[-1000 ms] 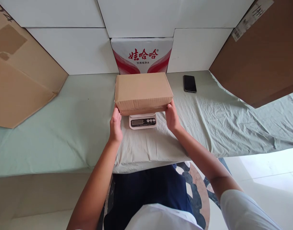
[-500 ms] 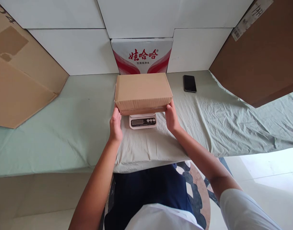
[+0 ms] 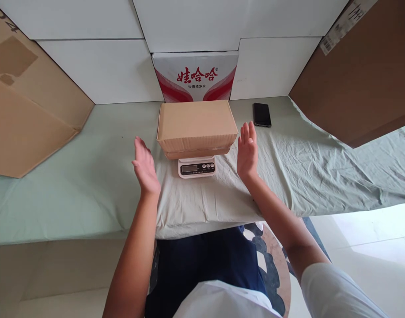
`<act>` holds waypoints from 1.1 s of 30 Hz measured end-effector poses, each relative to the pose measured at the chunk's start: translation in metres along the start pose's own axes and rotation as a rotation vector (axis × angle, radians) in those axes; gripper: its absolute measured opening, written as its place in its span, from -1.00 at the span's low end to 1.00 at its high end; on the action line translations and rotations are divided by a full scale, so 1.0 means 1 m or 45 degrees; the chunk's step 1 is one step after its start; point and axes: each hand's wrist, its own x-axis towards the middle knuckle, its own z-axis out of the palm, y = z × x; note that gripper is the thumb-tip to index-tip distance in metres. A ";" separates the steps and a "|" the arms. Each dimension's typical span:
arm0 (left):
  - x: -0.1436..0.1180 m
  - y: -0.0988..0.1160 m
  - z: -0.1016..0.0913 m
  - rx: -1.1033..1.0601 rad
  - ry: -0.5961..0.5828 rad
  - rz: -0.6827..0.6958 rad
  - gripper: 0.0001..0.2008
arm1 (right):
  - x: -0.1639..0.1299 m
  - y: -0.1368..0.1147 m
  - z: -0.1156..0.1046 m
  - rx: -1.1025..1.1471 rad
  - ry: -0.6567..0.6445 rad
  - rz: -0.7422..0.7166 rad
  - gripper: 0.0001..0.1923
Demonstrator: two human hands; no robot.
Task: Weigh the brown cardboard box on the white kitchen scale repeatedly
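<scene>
Flanking a rectangular corrugated cardboard box [image 3: 197, 126], flat open hands [image 3: 247, 150].

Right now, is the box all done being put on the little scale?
Mostly. The cardboard box sits on the white scale by itself. The left hand and right hand are open, apart from it on either side, holding nothing. The scale's display is too small to read, so reading the weight looks like the part left. The black phone lies untouched on the cloth.
</scene>
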 end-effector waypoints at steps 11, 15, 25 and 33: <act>0.007 -0.006 -0.010 0.053 -0.040 -0.095 0.01 | 0.003 -0.001 -0.002 -0.055 -0.004 0.003 -0.22; 0.007 -0.006 -0.010 0.102 -0.100 -0.118 -0.05 | 0.001 -0.001 0.000 -0.075 -0.034 0.015 -0.21; 0.004 -0.004 -0.004 0.139 -0.174 -0.143 -0.02 | 0.000 -0.001 0.001 -0.048 -0.058 0.031 -0.23; 0.002 0.000 -0.001 0.069 -0.172 -0.159 -0.02 | -0.002 0.004 0.002 -0.011 -0.073 0.086 -0.20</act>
